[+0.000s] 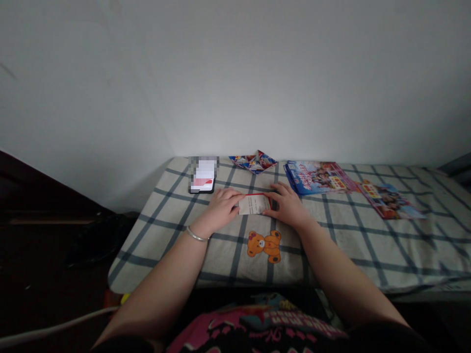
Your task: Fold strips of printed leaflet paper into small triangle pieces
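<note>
A small folded piece of paper (253,205), whitish with printed text and a red edge, lies on the checked tablecloth between my hands. The fingers of my left hand (222,208) hold its left end. At the paper's right end, the thumb and index finger of my right hand (290,205) grip it from both edges. Just beyond the paper is a folded paper shape (255,163) with pointed ends, in blue, red and white print. Past my left hand lies a phone (203,175) with a lit screen, partly blurred out.
A stack of colourful printed leaflets (320,176) lies at the back right, with another leaflet (392,200) beside it. The tablecloth (169,235) has a teddy bear print (265,246) near me. A white wall (235,78) rises behind the table.
</note>
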Demonstrator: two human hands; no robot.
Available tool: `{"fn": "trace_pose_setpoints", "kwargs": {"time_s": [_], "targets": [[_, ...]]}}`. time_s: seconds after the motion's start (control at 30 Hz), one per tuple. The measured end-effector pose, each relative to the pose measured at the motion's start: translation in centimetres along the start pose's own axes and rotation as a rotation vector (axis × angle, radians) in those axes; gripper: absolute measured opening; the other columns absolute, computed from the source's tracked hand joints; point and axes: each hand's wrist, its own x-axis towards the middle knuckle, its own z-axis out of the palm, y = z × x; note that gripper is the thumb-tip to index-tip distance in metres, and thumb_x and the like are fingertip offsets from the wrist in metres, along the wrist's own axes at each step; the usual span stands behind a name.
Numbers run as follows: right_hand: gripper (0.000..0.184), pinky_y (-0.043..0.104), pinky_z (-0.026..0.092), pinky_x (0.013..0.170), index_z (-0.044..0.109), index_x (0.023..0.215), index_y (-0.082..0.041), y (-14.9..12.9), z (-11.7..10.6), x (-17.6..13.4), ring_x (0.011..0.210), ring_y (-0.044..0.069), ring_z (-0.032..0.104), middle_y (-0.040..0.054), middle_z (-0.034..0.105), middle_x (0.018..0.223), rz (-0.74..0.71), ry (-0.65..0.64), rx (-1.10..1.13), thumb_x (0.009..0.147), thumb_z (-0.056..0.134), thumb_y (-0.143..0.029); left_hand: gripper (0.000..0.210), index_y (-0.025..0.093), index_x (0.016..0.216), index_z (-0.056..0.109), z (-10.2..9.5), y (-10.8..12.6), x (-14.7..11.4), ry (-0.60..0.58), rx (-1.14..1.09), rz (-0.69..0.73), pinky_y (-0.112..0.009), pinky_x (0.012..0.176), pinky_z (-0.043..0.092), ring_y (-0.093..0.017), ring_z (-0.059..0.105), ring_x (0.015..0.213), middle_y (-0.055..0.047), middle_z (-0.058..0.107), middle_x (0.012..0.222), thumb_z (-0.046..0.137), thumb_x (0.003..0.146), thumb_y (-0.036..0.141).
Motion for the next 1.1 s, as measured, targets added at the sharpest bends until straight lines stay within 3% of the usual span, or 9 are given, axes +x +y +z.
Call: {"fn": "trace_pose_setpoints", "kwargs": {"time_s": [0.17, 0.27, 0.4, 0.57, 0.73, 0.83, 0.97, 1.1], "targets": [[0.026, 0.048, 0.034, 0.108, 0.071, 0.109, -0.029, -1.5, -0.2, 0.2, 0.136, 0.029, 0.034, 0.0036, 0.054, 0.137, -0.199, 0.014, 0.028, 0.085, 0.064, -0.038, 0.046, 0.025, 0.129, 0.056, 0.2, 0.1, 0.0, 0.040, -0.024, 0.009, -0.043, 0.107, 0.035, -0.023, 0.046, 0.118, -0.006, 0.056, 0.122, 0.051, 0.084, 0.015], [0.030, 0.042, 0.038, 0.103, 0.068, 0.114, -0.026, -2.7, -0.3, 0.4, 0.123, 0.024, 0.048, 0.0048, 0.063, 0.124, -0.309, -0.032, 0.069, 0.088, 0.060, -0.039, 0.048, 0.024, 0.128, 0.056, 0.0, 0.2, 0.0, 0.040, -0.037, 0.028, -0.042, 0.108, 0.035, -0.023, 0.046, 0.118, -0.006, 0.056, 0.122, 0.051, 0.082, 0.013], [0.027, 0.036, 0.040, 0.096, 0.068, 0.112, -0.024, -3.9, -0.4, 0.6, 0.109, 0.021, 0.056, 0.0057, 0.068, 0.112, -0.323, -0.039, -0.003, 0.094, 0.050, -0.035, 0.049, 0.022, 0.126, 0.057, -0.3, 0.3, 0.0, 0.022, -0.050, 0.027, -0.041, 0.108, 0.035, -0.023, 0.045, 0.119, -0.006, 0.055, 0.123, 0.054, 0.078, 0.013], [0.024, 0.031, 0.040, 0.075, 0.069, 0.095, -0.021, -4.8, -0.6, 0.3, 0.088, 0.019, 0.060, 0.0053, 0.070, 0.092, -0.307, -0.067, -0.179, 0.095, 0.046, -0.028, 0.047, 0.022, 0.124, 0.058, -0.3, 0.2, -0.2, 0.043, -0.069, 0.055, -0.042, 0.107, 0.037, -0.024, 0.046, 0.119, -0.007, 0.055, 0.122, 0.061, 0.077, 0.017], [0.017, 0.030, 0.037, 0.068, 0.066, 0.087, -0.020, -4.6, -0.1, 0.3, 0.082, 0.018, 0.061, 0.0040, 0.069, 0.086, -0.213, 0.085, -0.173, 0.091, 0.050, -0.024, 0.023, 0.024, 0.101, 0.067, 0.0, 0.8, 0.3, 0.175, -0.113, 0.076, -0.043, 0.099, 0.045, -0.024, 0.053, 0.112, -0.007, 0.056, 0.119, 0.068, 0.078, 0.021], [0.012, 0.029, 0.038, 0.067, 0.065, 0.085, -0.021, -4.2, 0.2, 0.3, 0.078, 0.018, 0.061, 0.0035, 0.069, 0.084, -0.145, 0.189, -0.109, 0.087, 0.054, -0.022, 0.005, 0.022, 0.088, 0.066, 0.0, 1.5, 0.8, 0.318, -0.130, 0.092, -0.041, 0.091, 0.047, -0.021, 0.058, 0.100, -0.005, 0.063, 0.102, 0.063, 0.085, 0.021], [0.010, 0.030, 0.042, 0.070, 0.064, 0.088, -0.022, -4.3, 0.2, 0.1, 0.080, 0.019, 0.061, 0.0040, 0.069, 0.085, -0.150, 0.282, 0.008, 0.083, 0.057, -0.017, 0.004, 0.020, 0.084, 0.064, -0.2, 2.5, 1.1, 0.425, -0.118, 0.114, -0.039, 0.083, 0.048, -0.020, 0.059, 0.087, -0.003, 0.065, 0.087, 0.061, 0.086, 0.022], [0.007, 0.031, 0.047, 0.075, 0.062, 0.090, -0.023, -4.7, 0.2, 0.1, 0.086, 0.020, 0.061, 0.0039, 0.069, 0.090, -0.202, 0.348, 0.221, 0.086, 0.058, -0.021, 0.006, 0.021, 0.081, 0.064, -0.4, 3.3, 1.0, 0.463, -0.101, 0.161, -0.040, 0.089, 0.046, -0.018, 0.059, 0.084, -0.001, 0.065, 0.082, 0.061, 0.086, 0.021]]}}
